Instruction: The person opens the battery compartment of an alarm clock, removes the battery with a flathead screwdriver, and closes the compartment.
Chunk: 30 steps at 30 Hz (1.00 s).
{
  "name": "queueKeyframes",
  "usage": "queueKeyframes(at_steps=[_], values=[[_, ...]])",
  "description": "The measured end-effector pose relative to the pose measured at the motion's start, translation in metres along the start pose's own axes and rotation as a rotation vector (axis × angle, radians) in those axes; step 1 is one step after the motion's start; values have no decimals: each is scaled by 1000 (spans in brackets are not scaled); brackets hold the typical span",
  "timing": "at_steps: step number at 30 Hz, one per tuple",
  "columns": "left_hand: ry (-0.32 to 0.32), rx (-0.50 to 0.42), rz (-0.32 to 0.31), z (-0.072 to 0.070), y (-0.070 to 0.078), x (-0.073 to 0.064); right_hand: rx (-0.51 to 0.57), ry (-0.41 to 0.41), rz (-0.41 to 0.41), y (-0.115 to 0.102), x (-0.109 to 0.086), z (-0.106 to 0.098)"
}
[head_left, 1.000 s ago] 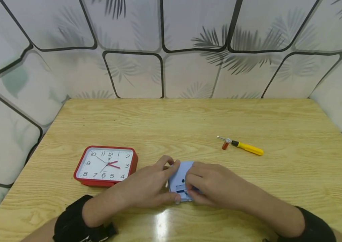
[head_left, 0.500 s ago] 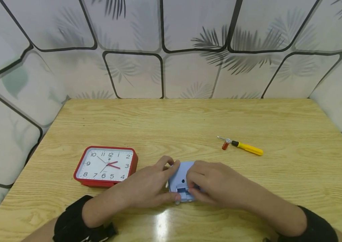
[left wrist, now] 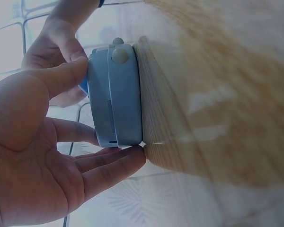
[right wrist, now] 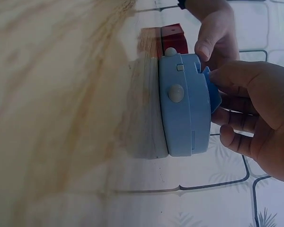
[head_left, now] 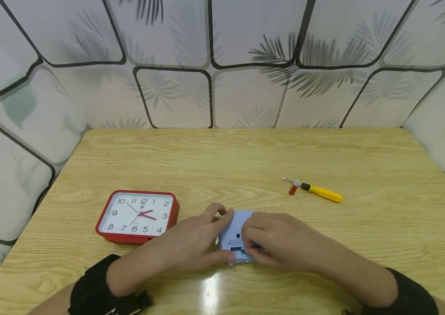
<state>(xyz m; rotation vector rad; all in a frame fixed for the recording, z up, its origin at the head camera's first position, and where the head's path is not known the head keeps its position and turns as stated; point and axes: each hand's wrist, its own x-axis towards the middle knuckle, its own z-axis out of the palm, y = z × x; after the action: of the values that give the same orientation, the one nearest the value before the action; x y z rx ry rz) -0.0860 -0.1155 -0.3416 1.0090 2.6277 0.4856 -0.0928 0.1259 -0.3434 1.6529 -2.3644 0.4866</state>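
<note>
Nearby, a red clock [head_left: 133, 214] sits left of the hands [head_left: 198, 240] [head_left: 279, 240].

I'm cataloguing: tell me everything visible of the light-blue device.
The light-blue device looks plastic and rounded, with pale round nubs. It lies flat on the table; on top are a dark round spot and an open recess. The left hand grips its edges; the right hand holds a darker blue flap at its top.

A yellow wood-grain table [head_left: 222, 162] bears a red-framed rectangular clock [head_left: 137, 215], light-blue rounded case [head_left: 235, 225], yellow-handled screwdriver [head_left: 320, 191] and small red cylinder [head_left: 293, 190]
</note>
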Motion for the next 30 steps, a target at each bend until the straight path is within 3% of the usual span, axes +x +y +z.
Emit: queueKeyframes(at_steps=[16, 25, 30], values=[[2, -6, -7, -1, 2, 0, -39, -13, -23, 0, 0, 1], [7, -18, -4, 0, 1, 0, 11, -90, 37, -1, -2, -1], [4, -15, -4, -1, 2, 0, 10, -98, 31, 0, -3, -2]])
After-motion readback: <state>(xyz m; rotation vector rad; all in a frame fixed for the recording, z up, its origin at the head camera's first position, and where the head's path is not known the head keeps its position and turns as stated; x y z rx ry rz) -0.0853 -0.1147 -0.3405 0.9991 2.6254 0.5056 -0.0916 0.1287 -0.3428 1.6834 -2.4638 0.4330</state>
